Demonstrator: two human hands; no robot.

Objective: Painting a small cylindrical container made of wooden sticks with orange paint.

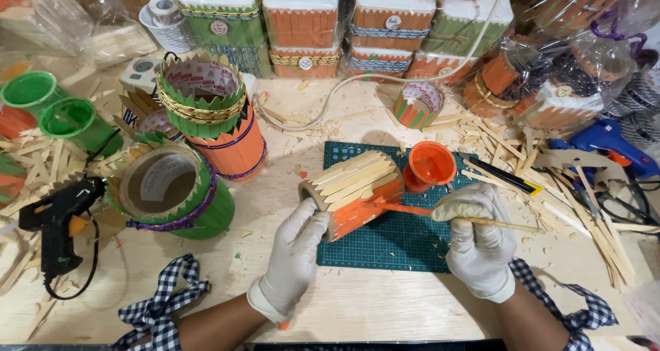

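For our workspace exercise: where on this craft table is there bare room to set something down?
Bare wood lies along the near table edge between the left hand and right hand, and between the glue gun and green container. Right side: crowded with wooden sticks.

There is one camera, worn on the person's head. It looks almost straight down at the table (385, 310) from close above, with both arms coming in from the bottom edge. The far side of the table, with stacked boxes (302, 21), is at the top.
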